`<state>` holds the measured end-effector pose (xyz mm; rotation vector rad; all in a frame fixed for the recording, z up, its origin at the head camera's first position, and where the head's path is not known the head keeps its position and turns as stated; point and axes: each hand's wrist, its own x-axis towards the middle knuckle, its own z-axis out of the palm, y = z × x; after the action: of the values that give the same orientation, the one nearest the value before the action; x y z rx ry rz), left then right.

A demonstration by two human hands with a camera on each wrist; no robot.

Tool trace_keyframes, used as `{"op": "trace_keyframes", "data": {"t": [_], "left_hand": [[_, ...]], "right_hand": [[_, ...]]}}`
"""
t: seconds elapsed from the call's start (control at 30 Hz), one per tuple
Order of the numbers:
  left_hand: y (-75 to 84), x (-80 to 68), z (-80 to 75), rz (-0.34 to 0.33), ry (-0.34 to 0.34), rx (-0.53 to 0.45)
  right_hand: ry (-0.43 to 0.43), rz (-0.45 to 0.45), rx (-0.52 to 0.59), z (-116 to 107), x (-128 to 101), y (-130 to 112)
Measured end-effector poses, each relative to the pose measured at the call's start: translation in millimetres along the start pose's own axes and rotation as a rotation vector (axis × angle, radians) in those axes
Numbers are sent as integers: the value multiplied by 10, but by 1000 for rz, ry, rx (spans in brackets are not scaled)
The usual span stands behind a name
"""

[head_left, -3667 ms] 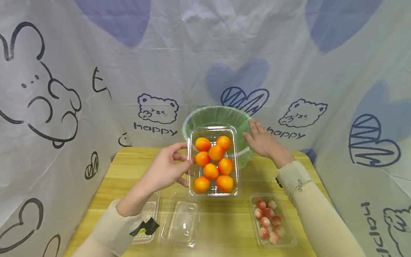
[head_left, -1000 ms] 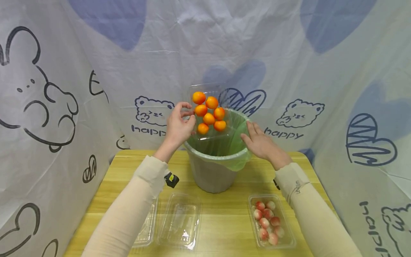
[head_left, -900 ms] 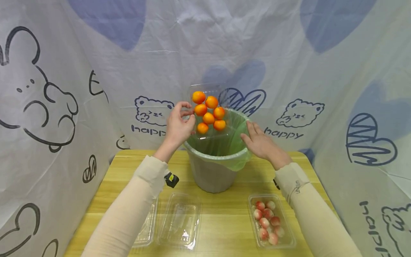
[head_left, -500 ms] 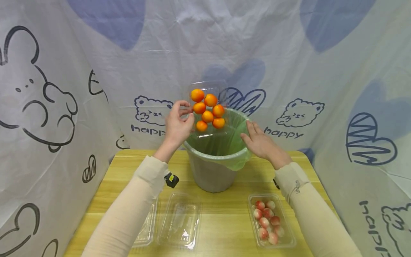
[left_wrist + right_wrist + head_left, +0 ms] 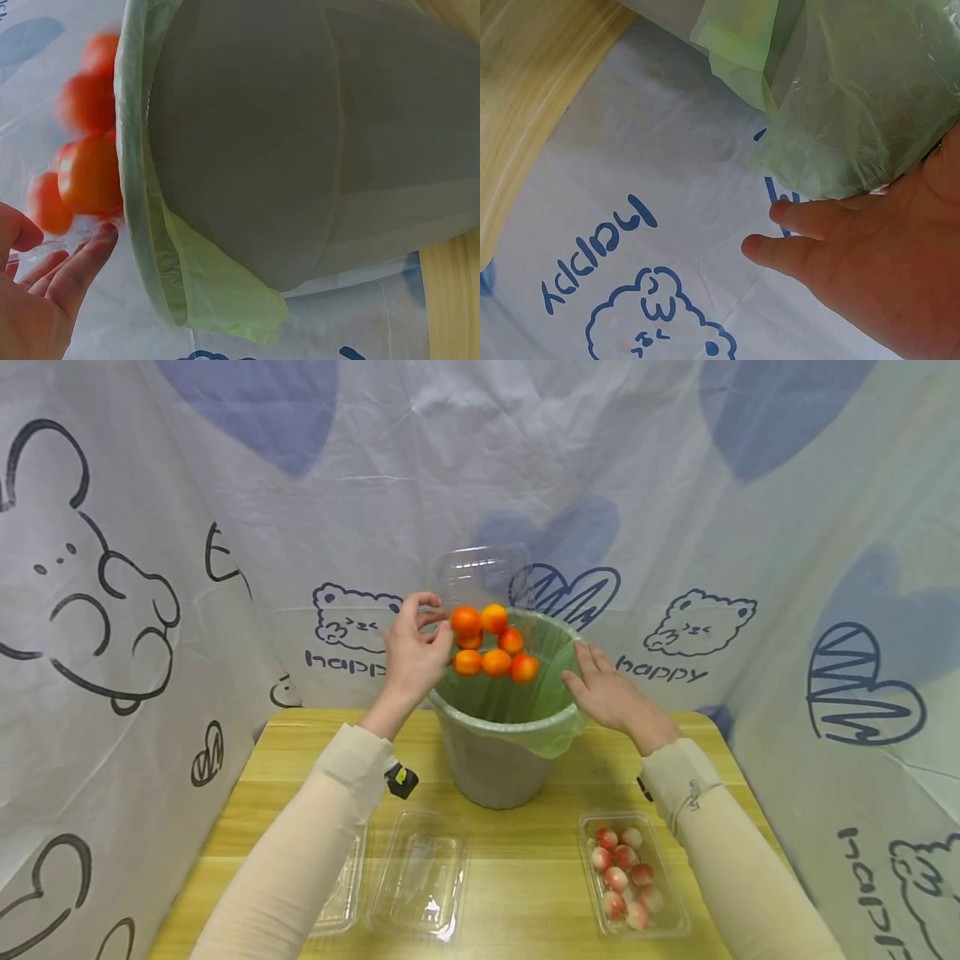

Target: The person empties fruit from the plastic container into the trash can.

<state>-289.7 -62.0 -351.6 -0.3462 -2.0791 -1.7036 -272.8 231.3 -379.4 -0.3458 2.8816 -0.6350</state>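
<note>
Left hand (image 5: 411,653) fingers (image 5: 422,610) pinch the left edge of a clear plastic tray (image 5: 480,575), thumb and fingertips curled onto it. Right hand (image 5: 606,692) fingers are straight and slightly spread, pressed flat on the right rim of the bin, gripping nothing.

Near to far in the head view:
- Bottom centre: empty clear clamshell (image 5: 420,881) on the wooden table (image 5: 525,868); edge of another clear container (image 5: 341,893) at its left, mostly hidden by the left sleeve.
- Bottom right: clear tray of pink-and-white round fruit (image 5: 632,887), well apart from both hands.
- Centre: grey bin (image 5: 498,768) with green bag liner (image 5: 558,739) folded over its rim, standing at the table's far edge.
- Above the bin mouth: the tray is tipped steeply, its upper end against the backdrop. Orange fruit (image 5: 491,647) cluster at its low end, right over the opening. Probably mid-slide or falling; can't tell which ones touch the tray.
- Behind: white cloth backdrop (image 5: 675,485) with blue hearts and bear drawings.

Left wrist view: the bin wall fills the frame, blurred orange fruit at upper left, fingertips at lower left on the clear plastic. Right wrist view: fingers extended beside the crumpled green liner.
</note>
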Motion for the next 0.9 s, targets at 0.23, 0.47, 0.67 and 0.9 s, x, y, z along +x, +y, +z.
{"op": "trace_keyframes", "data": {"t": [0.23,0.47,0.67,0.9], "left_hand": [[-6,-5,-4,-22,-28,-61],[-5,-5,-2,3,-20,-47],[-19,-3,2,91,7,20],[-47,-6,8,150,26,22]], "right_hand": [[-5,3,0,-2,-4,-6],[-2,6,4,-8,-13,-19],[-6,14,9,-8,-14,-22],[-5,17,8,-9,-20,-34]]}}
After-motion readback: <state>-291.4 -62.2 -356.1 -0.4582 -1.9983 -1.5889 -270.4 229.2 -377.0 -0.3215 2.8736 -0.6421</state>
